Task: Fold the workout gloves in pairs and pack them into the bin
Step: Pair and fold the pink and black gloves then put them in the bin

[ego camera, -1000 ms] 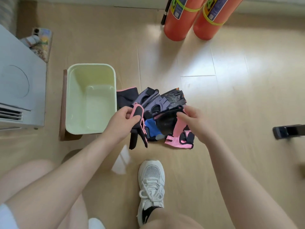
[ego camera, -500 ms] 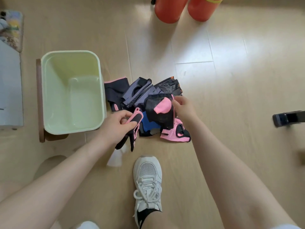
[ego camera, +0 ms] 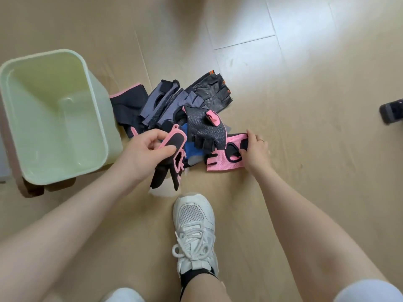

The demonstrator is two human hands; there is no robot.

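Left hand (ego camera: 144,153) pinches black-pink glove (ego camera: 172,158) by wrist strap, fingers dangling limp; right hand (ego camera: 255,151) grips pink mesh glove (ego camera: 222,162) on floor at pile's edge. Soft, light, floppy: likely best held at cuff. Pale green bin (ego camera: 96,118) just left, nothing inside.

Pale wood-look floor (ego camera: 305,149) fills the view, its plank seams running away from the camera. A bright patch of daylight (ego camera: 294,20) washes the boards at the far right, bleaching them almost white. A dark object (ego camera: 391,111), cut off by the frame, sits at the right edge, well beyond the light patch's near end. Softer shadow covers the floor to the left of the glare.
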